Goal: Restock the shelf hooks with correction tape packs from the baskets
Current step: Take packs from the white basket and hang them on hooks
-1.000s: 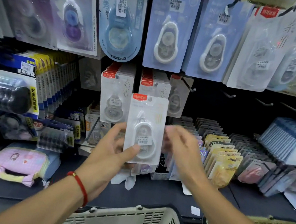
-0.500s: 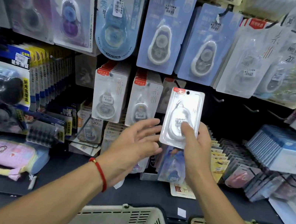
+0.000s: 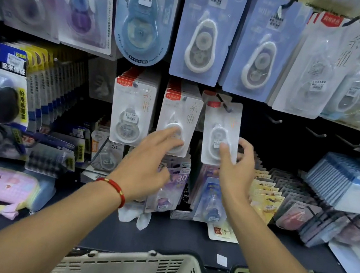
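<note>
A tape pack (image 3: 221,132) is being hung on a hook (image 3: 223,102).
It is being pinched by the right hand (image 3: 235,168); the left hand (image 3: 145,168), at 9 o'clock, fingers apart, is steadying the neighbouring pack (image 3: 177,124); sliding home seems next.

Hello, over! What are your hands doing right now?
Right hand pinching white tape pack at its hook. Left hand open, touching neighbouring pack. Nothing blocking.

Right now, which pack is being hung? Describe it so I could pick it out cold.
Find the two big blue packs hanging at top centre. In the row of white red-tabbed packs below them, it is the rightmost pack, its top at a black hook. Only this one is pinched by the right hand; the left hand touches its neighbour.
</note>
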A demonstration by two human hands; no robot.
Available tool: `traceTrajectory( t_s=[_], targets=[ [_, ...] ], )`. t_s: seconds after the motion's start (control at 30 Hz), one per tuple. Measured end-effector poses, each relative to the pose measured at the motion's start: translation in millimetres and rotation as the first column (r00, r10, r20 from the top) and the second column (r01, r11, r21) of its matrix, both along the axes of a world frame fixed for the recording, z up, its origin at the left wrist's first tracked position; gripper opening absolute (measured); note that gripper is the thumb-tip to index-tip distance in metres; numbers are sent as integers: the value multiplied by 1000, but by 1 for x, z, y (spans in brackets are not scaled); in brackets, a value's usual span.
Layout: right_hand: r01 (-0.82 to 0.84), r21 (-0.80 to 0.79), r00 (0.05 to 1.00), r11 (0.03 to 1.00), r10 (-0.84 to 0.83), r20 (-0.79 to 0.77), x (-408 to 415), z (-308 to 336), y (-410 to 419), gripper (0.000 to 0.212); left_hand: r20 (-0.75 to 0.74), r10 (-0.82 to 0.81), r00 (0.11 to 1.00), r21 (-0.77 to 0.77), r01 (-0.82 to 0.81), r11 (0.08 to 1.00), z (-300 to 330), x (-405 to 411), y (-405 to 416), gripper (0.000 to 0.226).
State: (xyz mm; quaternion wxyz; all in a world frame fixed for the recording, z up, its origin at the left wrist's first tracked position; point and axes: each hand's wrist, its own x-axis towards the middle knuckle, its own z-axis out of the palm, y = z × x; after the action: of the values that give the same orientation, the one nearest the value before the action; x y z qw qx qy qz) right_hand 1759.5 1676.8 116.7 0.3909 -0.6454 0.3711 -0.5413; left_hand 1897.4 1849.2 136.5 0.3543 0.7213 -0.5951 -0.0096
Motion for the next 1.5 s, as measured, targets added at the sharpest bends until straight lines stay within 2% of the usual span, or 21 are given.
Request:
traceTrajectory(
  t_s=[0.1,0.2,0.27,0.33,0.43,0.5,0.57,0.6,0.63,0.7,0.8,0.87,0.97,1.03,1.1,1.17,1.23,1.3,1.37,1.43,1.5],
  targets=[
    [17,61,999,998,-15,-28,31,2,-31,42,140,-45,989,78,35,996,-17,12,-2,78],
    [66,144,986,987,-43,-160,54,4,-54,49,134,-42,990,41,37,999,-31,17,1,80],
    [113,146,970,983,-78,-229,56,-5,-55,50,134,-29,991,4,29,1000,-40,16,10,69],
    [134,142,971,981,-101,-214,46,-16,-43,37,130,-34,991,31,30,999,-54,15,26,59],
    [-47,159,998,986,52,-29,20,-41,-7,13,155,-57,986,240,18,971,-84,13,61,46],
    [-167,151,986,974,162,46,3,-61,24,14,200,-102,974,461,-2,887,-108,10,86,44],
    [-295,210,955,932,295,30,-9,-88,57,18,260,-177,949,645,-35,764,-134,9,109,45],
    [-364,256,922,895,385,-34,-11,-107,73,21,287,-199,937,698,-62,713,-148,10,122,45],
    [-424,316,865,849,483,-134,-13,-129,88,23,312,-206,927,727,-93,680,-162,11,135,45],
    [-491,465,658,736,664,-356,-12,-177,120,22,349,-168,922,739,-160,654,-190,15,162,47],
    [-530,605,188,595,778,-600,-2,-248,172,19,333,54,941,708,-288,645,-228,16,209,58],
    [-553,655,-41,515,768,-639,6,-286,207,54,211,240,947,666,-320,674,-246,8,235,68],
    [-543,735,-154,406,812,-563,20,-325,252,117,40,354,934,584,-309,751,-263,-10,260,79],
    [-558,726,-218,402,774,-595,34,-341,278,142,5,393,920,537,-334,775,-268,-16,265,79],
    [-575,697,-182,429,764,-619,48,-346,296,150,-26,453,891,517,-376,769,-267,-17,265,72],
    [-611,637,-58,471,775,-629,56,-345,299,141,-49,492,869,511,-401,760,-266,-15,263,68],
    [-639,568,127,518,800,-587,54,-344,284,104,-78,523,849,501,-420,757,-264,-13,261,65],
    [-610,545,258,576,794,-550,44,-342,264,67,-88,550,830,499,-441,746,-263,-14,257,62],
    [-538,609,339,582,811,-476,35,-335,247,49,-91,580,810,508,-464,726,-259,-16,254,61],
    [-471,679,432,563,819,-379,28,-328,233,43,-89,599,795,503,-484,716,-255,-20,249,61],
    [-426,763,559,487,804,-201,18,-319,222,31,-99,582,807,480,-474,738,-251,-26,243,58]
  ],
)
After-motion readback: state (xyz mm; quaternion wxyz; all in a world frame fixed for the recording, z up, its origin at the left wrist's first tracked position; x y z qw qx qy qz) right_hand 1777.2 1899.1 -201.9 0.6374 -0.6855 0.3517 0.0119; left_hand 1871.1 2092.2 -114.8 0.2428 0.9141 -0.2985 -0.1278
